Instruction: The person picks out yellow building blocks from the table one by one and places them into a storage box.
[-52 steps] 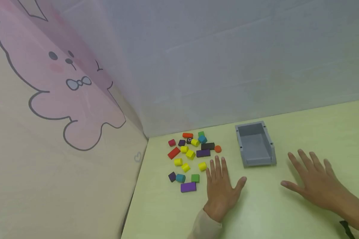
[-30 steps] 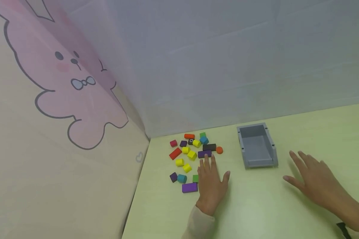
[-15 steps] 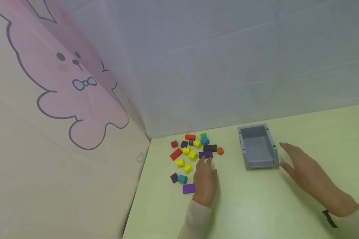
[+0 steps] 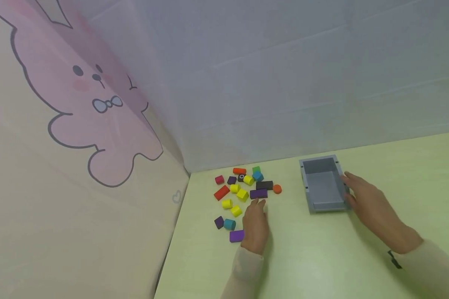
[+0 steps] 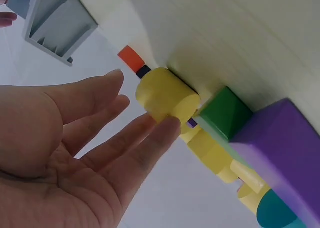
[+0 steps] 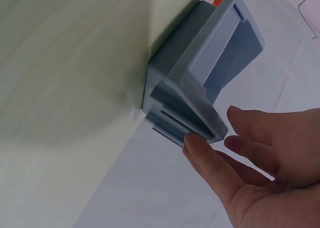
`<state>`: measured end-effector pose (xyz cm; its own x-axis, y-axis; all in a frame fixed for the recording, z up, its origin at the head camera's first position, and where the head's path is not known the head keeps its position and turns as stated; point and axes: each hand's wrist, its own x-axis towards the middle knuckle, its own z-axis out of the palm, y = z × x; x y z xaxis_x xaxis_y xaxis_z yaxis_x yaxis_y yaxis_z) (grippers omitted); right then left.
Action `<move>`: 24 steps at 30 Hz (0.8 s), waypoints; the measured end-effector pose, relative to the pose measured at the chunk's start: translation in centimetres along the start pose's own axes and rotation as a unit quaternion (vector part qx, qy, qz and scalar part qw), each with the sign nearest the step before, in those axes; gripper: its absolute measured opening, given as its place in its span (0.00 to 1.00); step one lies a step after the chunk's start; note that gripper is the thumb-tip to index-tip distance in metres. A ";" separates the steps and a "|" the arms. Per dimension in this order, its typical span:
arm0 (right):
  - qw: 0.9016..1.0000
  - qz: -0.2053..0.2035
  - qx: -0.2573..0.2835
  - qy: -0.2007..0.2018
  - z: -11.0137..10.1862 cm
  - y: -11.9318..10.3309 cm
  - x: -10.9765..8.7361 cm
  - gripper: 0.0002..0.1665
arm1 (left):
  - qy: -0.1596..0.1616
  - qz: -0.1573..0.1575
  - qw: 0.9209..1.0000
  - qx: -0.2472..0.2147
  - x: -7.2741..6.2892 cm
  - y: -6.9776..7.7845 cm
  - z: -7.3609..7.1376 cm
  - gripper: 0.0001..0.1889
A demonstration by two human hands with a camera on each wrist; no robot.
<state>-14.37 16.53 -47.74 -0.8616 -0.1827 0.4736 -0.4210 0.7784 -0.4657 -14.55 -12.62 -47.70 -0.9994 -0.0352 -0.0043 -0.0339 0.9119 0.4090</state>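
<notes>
In the head view my left hand (image 4: 255, 226) hovers low over the loose blocks, covering part of a purple block (image 4: 236, 236). The left wrist view has a yellow cylinder (image 5: 165, 95) ahead of its spread thumb and fingers; one fingertip overlaps the cylinder's lower edge, and the thumb is apart from it. A green block (image 5: 225, 112) lies beside the purple one. My right hand (image 4: 374, 207) is at the right side of a grey plastic bin (image 4: 323, 189). In the right wrist view one fingertip reaches the bin's ridged end, with the thumb apart from the rim.
Several yellow, red, purple, teal and black blocks lie left of the bin, among them a red block (image 4: 222, 192), a black block (image 4: 264, 185) and an orange round piece (image 4: 277, 189). A pale cloth wall (image 4: 284, 83) stands behind the table (image 4: 303, 265).
My left hand has moved left over the blocks and its fingers have drawn together, hiding a yellow cylinder and the green block. My right hand has moved left to the bin's side.
</notes>
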 end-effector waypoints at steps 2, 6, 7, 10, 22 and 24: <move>1.000 0.009 -0.002 -0.012 0.1 0.0 0.2 0.31 | 0.002 0.003 1.000 0.004 0.1 -0.2 0.1 0.19; 0.999 0.022 -0.002 -0.024 0.4 0.0 0.6 0.29 | 0.007 -0.002 1.000 0.004 0.3 -0.5 0.3 0.16; 0.999 0.024 -0.001 -0.024 0.4 0.0 0.7 0.28 | 0.006 -0.003 1.000 0.001 0.3 -0.6 0.3 0.16; 0.999 0.027 0.003 -0.021 0.5 0.1 0.8 0.27 | 0.003 -0.008 1.000 -0.007 0.5 -0.7 0.4 0.14; 1.000 0.029 -0.002 -0.005 0.8 -0.4 0.7 0.26 | -0.004 -0.012 1.000 -0.015 0.9 -0.5 0.3 0.15; 0.999 0.029 -0.010 -0.008 0.8 -0.4 0.7 0.27 | -0.006 -0.013 1.000 -0.021 0.8 -0.5 0.3 0.15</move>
<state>-15.05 15.55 -47.82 -0.8890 -0.1460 0.4341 -0.3645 0.7993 -0.4778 -15.31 -12.96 -48.13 -0.9983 -0.0525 -0.0266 -0.0589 0.8931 0.4460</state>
